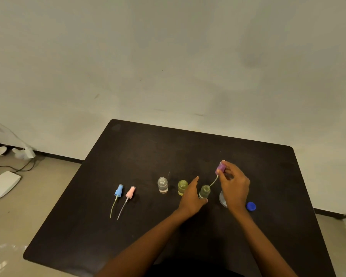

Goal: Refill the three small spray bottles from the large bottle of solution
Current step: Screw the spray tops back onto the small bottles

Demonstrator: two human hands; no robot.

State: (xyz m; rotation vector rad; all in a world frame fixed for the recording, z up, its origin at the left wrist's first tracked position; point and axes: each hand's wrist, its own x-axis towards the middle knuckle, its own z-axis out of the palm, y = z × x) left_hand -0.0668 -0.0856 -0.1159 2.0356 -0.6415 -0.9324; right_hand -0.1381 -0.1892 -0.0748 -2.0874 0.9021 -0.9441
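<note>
Three small open bottles stand in a row on the black table (140, 232): a clear one (162, 184) at the left, a yellowish one (182, 187) in the middle, a greenish one (205, 191) at the right. My left hand (191, 198) grips the greenish bottle. My right hand (234, 185) holds a purple spray head (220, 167) tilted above it, the dip tube (213, 182) reaching the bottle's mouth. A blue spray head (118, 190) and a pink spray head (130, 192) lie at the left. The large bottle (222, 199) is mostly hidden behind my right hand.
A blue cap (251, 206) lies on the table right of my right hand. On the floor to the left are a white flat device (3, 184), cables and a bowl (0, 150). A pale wall stands close behind the table.
</note>
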